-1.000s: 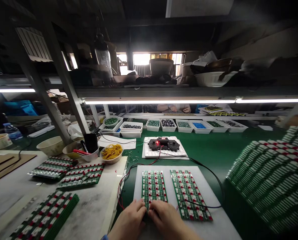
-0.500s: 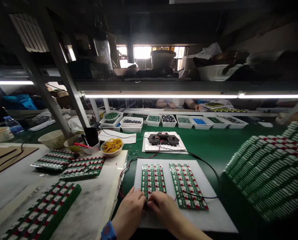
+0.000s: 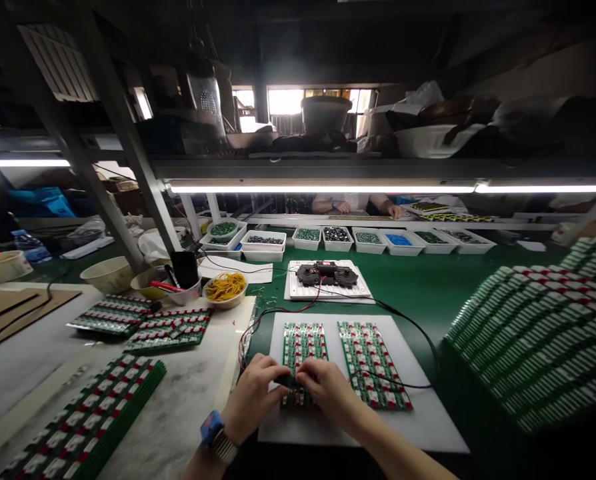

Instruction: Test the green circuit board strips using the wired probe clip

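Two green circuit boards with rows of white and red parts lie side by side on a white sheet (image 3: pixel 323 427). Over the lower half of the left circuit board (image 3: pixel 305 339) both my hands meet. My left hand (image 3: pixel 258 393), with a watch at the wrist, has thumb and forefinger bent toward each other at the board. Opposite it, my right hand (image 3: pixel 331 390) is closed in a pinch. Whatever sits between either hand's fingertips is too small or hidden to make out. The right circuit board (image 3: pixel 375 367) lies untouched, a black cable crossing it.
Behind the sheet, a black device (image 3: pixel 327 273) with wires rests on a white tray. Parts bins (image 3: pixel 403 248) line the back. Stacked boards stand right (image 3: pixel 533 340) and left (image 3: pixel 83 420). A bowl of yellow rubber bands (image 3: pixel 225 288) sits left. A co-worker's hands (image 3: pixel 393 211) show beyond.
Both hands have moved up along the left board, away from its near edge. My left thumb and forefinger now show more plainly. The board's near end is uncovered.
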A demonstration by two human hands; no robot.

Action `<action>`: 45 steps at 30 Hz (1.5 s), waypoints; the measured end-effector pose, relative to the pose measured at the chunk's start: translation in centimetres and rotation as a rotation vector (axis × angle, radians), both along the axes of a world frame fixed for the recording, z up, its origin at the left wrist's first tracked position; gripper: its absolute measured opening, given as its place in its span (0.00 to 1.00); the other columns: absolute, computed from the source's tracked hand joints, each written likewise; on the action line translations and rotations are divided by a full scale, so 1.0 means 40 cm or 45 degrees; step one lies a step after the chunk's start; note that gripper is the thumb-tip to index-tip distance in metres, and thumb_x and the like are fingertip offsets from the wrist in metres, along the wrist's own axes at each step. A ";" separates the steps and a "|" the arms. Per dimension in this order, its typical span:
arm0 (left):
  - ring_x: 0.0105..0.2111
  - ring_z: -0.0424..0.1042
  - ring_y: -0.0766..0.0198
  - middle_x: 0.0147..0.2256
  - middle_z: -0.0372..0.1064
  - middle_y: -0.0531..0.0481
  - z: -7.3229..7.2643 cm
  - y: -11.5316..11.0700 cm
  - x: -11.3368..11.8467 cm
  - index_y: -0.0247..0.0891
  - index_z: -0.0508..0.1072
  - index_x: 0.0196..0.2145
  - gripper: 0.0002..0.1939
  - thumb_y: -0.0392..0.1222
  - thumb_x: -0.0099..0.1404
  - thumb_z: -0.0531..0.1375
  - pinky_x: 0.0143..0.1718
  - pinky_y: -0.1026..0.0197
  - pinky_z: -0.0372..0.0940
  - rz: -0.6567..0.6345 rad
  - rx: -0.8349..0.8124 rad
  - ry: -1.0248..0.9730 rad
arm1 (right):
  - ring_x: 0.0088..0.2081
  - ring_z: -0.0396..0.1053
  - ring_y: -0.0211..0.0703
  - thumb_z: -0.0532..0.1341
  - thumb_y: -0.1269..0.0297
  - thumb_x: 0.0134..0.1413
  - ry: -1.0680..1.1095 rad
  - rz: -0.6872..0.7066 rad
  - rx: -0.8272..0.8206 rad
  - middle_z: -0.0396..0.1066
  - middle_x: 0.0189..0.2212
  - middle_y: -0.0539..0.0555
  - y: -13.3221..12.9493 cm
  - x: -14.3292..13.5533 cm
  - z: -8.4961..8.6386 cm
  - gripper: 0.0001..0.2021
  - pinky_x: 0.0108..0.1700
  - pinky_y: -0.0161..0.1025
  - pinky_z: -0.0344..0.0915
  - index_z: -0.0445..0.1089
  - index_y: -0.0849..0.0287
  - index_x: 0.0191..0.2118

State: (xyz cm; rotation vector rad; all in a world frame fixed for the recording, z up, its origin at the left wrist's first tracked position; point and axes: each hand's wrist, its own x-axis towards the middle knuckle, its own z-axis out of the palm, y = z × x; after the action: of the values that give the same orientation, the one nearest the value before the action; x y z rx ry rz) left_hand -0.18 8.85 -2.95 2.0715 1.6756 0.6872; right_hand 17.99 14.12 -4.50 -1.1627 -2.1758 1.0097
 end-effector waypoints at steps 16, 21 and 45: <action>0.41 0.65 0.58 0.35 0.70 0.50 -0.061 0.001 -0.022 0.42 0.78 0.40 0.14 0.30 0.56 0.62 0.46 0.57 0.63 -0.005 -0.014 -0.257 | 0.37 0.70 0.41 0.59 0.72 0.59 -0.238 0.015 0.173 0.73 0.34 0.51 -0.022 0.002 -0.015 0.05 0.38 0.31 0.59 0.72 0.58 0.35; 0.40 0.65 0.58 0.34 0.71 0.51 -0.062 0.007 -0.023 0.44 0.78 0.40 0.14 0.32 0.57 0.61 0.45 0.57 0.63 -0.024 -0.034 -0.170 | 0.37 0.70 0.42 0.58 0.70 0.60 -0.339 0.035 0.137 0.74 0.33 0.51 -0.014 -0.005 -0.004 0.07 0.36 0.32 0.57 0.72 0.57 0.33; 0.38 0.65 0.59 0.32 0.71 0.51 -0.071 0.010 -0.019 0.43 0.79 0.37 0.12 0.30 0.58 0.61 0.41 0.59 0.62 -0.050 0.030 -0.006 | 0.32 0.70 0.42 0.58 0.67 0.59 -0.413 -0.003 0.119 0.75 0.30 0.51 -0.005 -0.031 -0.002 0.07 0.31 0.33 0.53 0.70 0.57 0.30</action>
State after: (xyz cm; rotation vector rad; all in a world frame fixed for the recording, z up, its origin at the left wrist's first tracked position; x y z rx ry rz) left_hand -0.93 9.23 -5.77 2.1117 1.6269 0.7019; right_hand 16.77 13.90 -4.56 -1.3615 -2.4385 0.7496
